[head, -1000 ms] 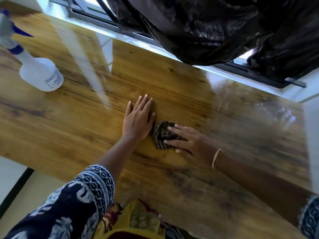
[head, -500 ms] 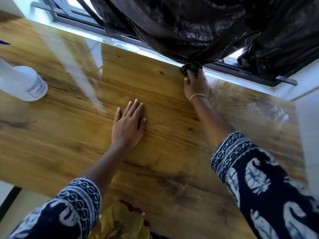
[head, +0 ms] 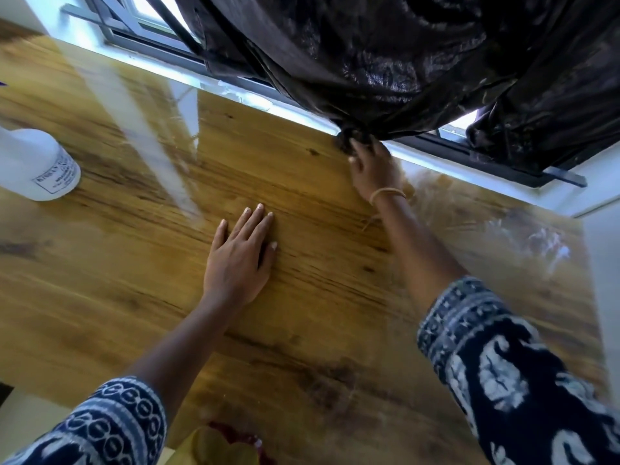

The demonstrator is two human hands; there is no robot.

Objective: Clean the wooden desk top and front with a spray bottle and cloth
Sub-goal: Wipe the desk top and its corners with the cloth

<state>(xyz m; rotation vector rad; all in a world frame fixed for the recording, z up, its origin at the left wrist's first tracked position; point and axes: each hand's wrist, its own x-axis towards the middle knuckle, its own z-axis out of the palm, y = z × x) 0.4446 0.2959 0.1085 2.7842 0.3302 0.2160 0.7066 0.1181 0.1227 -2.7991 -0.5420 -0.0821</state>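
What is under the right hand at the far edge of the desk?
The dark cloth, bunched under the right hand beneath the black curtain. Only its far end shows; the rest, and the desk beneath, is covered.

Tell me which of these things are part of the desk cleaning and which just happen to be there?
Part of the job:
- cloth under the right hand
- spray bottle
- wooden desk
- left hand, flat on the desk

Just there:
- black curtain
- window frame

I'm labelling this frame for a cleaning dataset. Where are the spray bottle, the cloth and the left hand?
spray bottle (head: 37,166): head view, on its white body above the label.
cloth (head: 349,137): head view, on the dark bunched part beyond the fingertips.
left hand (head: 240,263): head view, on its back.
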